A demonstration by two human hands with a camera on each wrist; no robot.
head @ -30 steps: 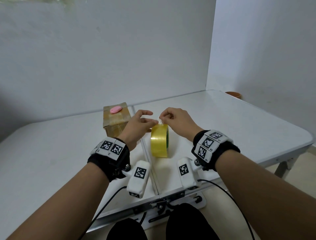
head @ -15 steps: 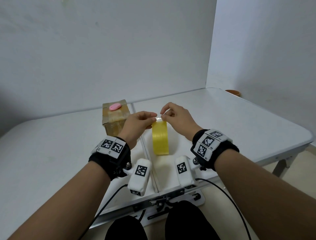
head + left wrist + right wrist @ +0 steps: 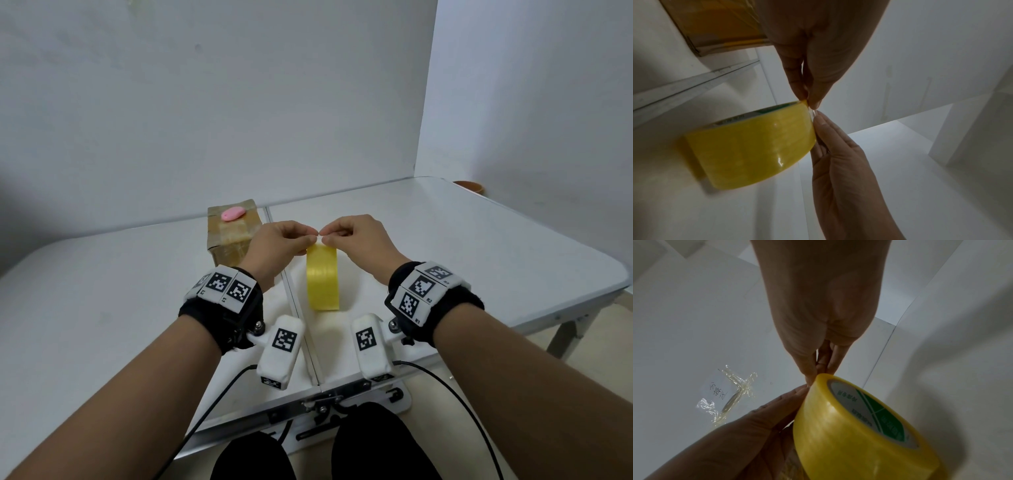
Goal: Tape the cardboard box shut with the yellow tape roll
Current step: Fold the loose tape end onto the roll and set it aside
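Observation:
The yellow tape roll (image 3: 322, 281) stands on edge on the white table, just right of the centre seam. My left hand (image 3: 310, 238) pinches the roll's top rim between thumb and forefinger. My right hand (image 3: 327, 237) pinches the small clear loose end of tape at the same spot, so the fingertips of both hands meet. The left wrist view shows the left hand (image 3: 809, 104) above the roll (image 3: 748, 146). In the right wrist view, the right hand (image 3: 816, 378) sits at the rim of the roll (image 3: 849, 426). The cardboard box (image 3: 233, 240), wrapped in tape, stands behind my left hand.
A pink oval object (image 3: 233, 214) lies on top of the box. A crumpled scrap of clear tape (image 3: 733, 394) sticks to a white surface left of the roll. White walls close the back and right. A brown bowl (image 3: 469, 186) sits past the table's far right corner.
The roll has turned so its outer band faces me. My left fingertips have risen to the top of the roll and met the right fingertips at the loose end.

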